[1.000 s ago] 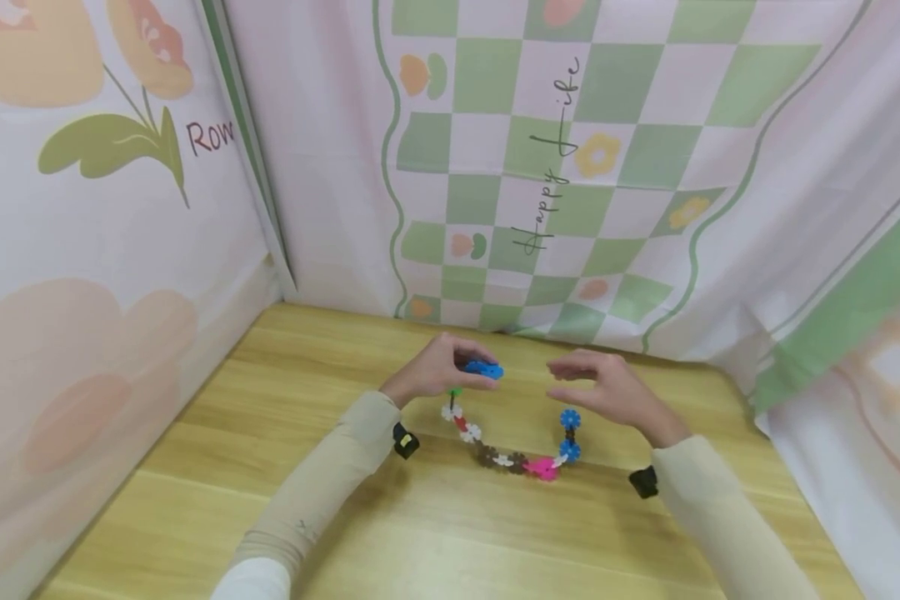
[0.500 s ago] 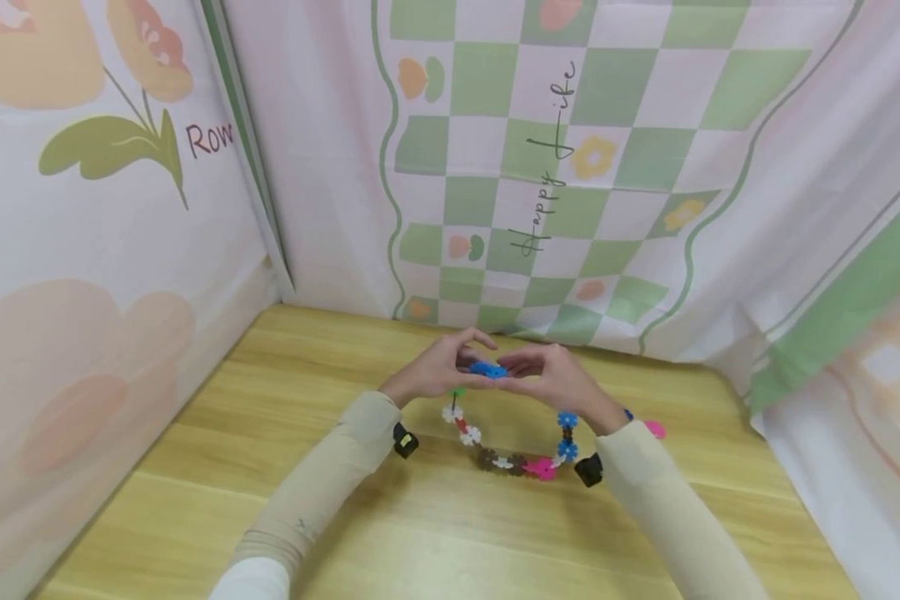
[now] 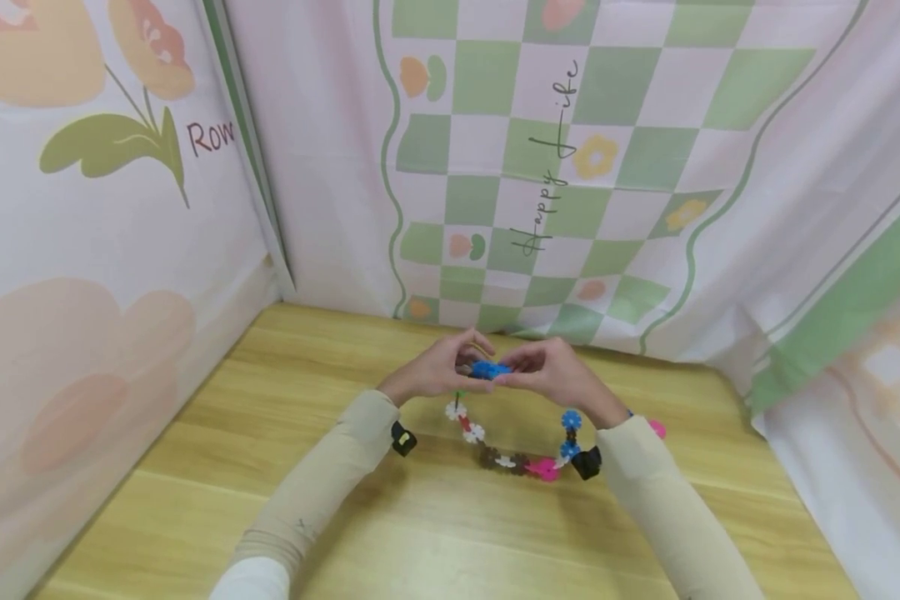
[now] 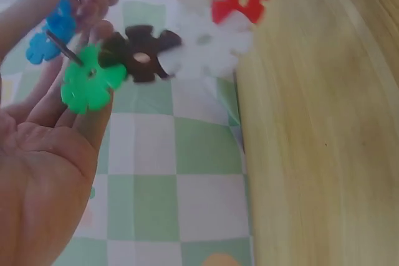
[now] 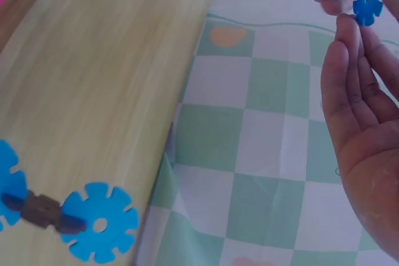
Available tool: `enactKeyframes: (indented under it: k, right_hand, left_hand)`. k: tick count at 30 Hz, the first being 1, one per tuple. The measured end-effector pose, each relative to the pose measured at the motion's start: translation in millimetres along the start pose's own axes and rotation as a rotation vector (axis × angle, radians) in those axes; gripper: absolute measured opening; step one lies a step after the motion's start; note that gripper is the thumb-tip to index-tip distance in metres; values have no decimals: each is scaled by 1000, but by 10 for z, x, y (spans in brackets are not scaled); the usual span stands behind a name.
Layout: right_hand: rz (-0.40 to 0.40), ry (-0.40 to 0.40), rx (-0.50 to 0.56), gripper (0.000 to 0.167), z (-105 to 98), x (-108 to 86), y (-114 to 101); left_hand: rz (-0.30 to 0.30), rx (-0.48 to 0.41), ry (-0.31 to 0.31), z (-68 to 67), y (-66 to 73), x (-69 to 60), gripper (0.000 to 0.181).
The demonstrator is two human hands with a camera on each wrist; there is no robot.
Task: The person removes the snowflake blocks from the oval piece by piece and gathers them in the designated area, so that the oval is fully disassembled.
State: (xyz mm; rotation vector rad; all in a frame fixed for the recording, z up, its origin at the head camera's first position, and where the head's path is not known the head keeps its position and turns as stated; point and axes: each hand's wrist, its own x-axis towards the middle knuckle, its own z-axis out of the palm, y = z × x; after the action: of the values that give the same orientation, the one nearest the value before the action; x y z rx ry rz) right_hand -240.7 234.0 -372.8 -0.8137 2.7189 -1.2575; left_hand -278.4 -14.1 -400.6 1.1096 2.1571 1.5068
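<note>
A curved chain of snowflake discs, with white (image 3: 474,433), pink (image 3: 545,469) and blue (image 3: 572,419) ones, reaches from the left hand round to the right. My left hand (image 3: 437,367) holds the chain's left end, where blue discs (image 3: 489,370) sit between both hands. In the left wrist view, a green disc (image 4: 87,85) and a brown one (image 4: 142,55) follow the blue (image 4: 59,29). My right hand (image 3: 558,377) meets it from the right and pinches a blue disc (image 5: 368,1) between thumb and fingertips. How the blue discs are joined is partly hidden by fingers.
The wood-grain table (image 3: 450,542) lies under both forearms. A checked curtain (image 3: 540,208) hangs close behind the hands. Another pink disc (image 3: 657,428) shows beyond the right sleeve, mostly covered by it. Each wrist carries a small black camera (image 3: 587,462).
My right hand has come left from its place above the chain's right end and now grips at the blue discs. The left hand has stayed almost still. The pink disc behind the right sleeve has come into view.
</note>
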Motion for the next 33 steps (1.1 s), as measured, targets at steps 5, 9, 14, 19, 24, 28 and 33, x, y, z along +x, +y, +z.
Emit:
enactKeyframes:
  k: [5, 9, 14, 19, 24, 28, 33]
  right_hand:
    - [25, 31, 19, 26, -35, -25, -18]
    - [32, 35, 34, 27, -59, -38, -27]
    - [23, 16, 34, 30, -74, -28, -49]
    - [-29, -20, 1, 31, -85, 10, -83]
    - [-57, -37, -36, 27, -100, 39, -89]
    - [-59, -35, -44, 27, -102, 50, -75]
    - [-75, -19, -33, 26, -90, 49, -58]
  left_hand:
    - [26, 40, -14, -35, -88, -62, 38]
    - [23, -1, 15, -30, -127, -106, 34]
    - [38, -33, 45, -23, -152, -100, 33]
    - [47, -45, 52, -18, -143, -82, 34]
    - [57, -40, 49, -17, -109, -93, 36]
    - [63, -20, 54, -18, -109, -99, 34]
    - [65, -59, 81, -7, -116, -98, 31]
